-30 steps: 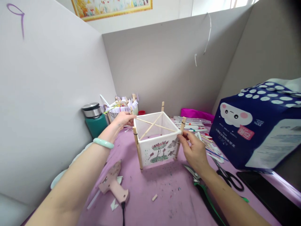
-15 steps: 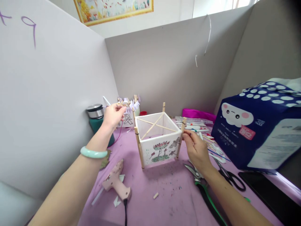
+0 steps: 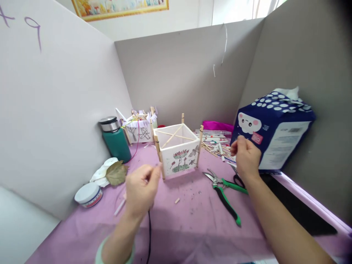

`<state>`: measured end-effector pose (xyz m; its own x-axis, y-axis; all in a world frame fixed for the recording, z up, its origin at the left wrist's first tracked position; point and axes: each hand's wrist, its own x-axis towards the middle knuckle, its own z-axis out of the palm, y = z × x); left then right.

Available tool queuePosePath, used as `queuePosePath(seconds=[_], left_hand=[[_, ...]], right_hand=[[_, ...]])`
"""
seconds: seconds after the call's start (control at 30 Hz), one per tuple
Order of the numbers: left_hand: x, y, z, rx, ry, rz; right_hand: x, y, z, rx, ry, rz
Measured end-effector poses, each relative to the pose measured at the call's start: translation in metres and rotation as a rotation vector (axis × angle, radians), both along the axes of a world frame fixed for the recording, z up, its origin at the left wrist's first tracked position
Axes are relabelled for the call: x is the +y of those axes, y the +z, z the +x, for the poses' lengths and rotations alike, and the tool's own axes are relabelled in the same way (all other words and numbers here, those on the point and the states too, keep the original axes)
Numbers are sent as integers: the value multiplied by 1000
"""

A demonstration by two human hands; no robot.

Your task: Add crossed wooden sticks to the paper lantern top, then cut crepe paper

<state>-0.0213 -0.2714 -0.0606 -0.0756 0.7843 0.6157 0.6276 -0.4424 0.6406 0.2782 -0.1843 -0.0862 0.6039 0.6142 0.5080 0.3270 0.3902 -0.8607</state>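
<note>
A square white lantern frame [image 3: 180, 160] with wooden corner sticks stands upright in the middle of the table. Its front panel carries a lotus and dragonfly drawing, and two thin sticks cross over its open top. Curled into a closed fist, my left hand [image 3: 143, 187] is in front of the frame's left corner, over the glue gun, which is mostly hidden apart from its black cord [image 3: 150, 234]. My right hand [image 3: 246, 156] is raised to the right, its fingers closed, in front of the blue tissue pack [image 3: 275, 121]. Whatever either hand holds, if anything, is hidden.
Green-handled pruning shears [image 3: 224, 200] lie right of centre, near a small wood piece [image 3: 177, 201]. Markers [image 3: 213, 138] and thin sticks lie behind. At left are a green bottle [image 3: 117, 143], a dried leaf [image 3: 117, 173], a white round tub [image 3: 88, 195] and a second decorated lantern [image 3: 140, 132].
My left hand has come down and nearer from beside the second lantern. My right hand has left the frame's right corner stick and moved up to the right. The view has shifted.
</note>
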Motion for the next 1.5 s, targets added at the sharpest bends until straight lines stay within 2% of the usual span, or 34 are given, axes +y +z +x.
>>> queuePosePath(seconds=[0.1,0.17,0.23,0.27,0.37,0.43,0.5,0.6,0.7,0.87,0.93,1.07,1.13,1.23,1.3,1.4,1.5], left_hand=[[-17,-44,21,26,-166,-68],[-29,-67,35,11,-236,-150],[-41,-80,47,-68,-293,-233],[-46,-82,52,-136,-337,-291],[-59,-75,57,-367,-565,-560],[-64,-68,52,-419,-700,-731],[-68,-64,42,-338,-764,-826],[-73,-67,27,-169,-771,-878],[-78,-75,22,-156,-715,-877],[-77,-80,28,-402,-615,-873],[-73,-74,24,-501,-575,-858],[-64,-54,10,-577,-349,-742],[-64,-47,10,-602,-295,-724],[-65,-47,25,-719,-382,-706],[-66,-51,38,-889,-480,-684],[-63,-58,52,-1203,-564,-755],[-61,-64,57,-1395,-591,-850]], right_hand=[[-37,-7,1,28,24,-36],[-64,-19,-10,-67,51,-98],[-92,-33,-30,-229,160,-147],[-104,-40,-42,-348,266,-137],[-134,-57,-77,-700,526,-46],[-146,-64,-94,-812,636,-15],[-152,-67,-102,-891,715,-32],[-160,-70,-107,-1022,784,-137],[-167,-72,-112,-1068,761,-192],[-164,-71,-119,-1011,667,-130],[-159,-66,-115,-961,633,-92],[-148,-50,-104,-796,546,-14],[-147,-42,-104,-694,526,7],[-149,-35,-115,-685,570,88],[-149,-35,-123,-738,577,152],[-144,-42,-124,-784,532,194],[-136,-52,-115,-829,515,198]])
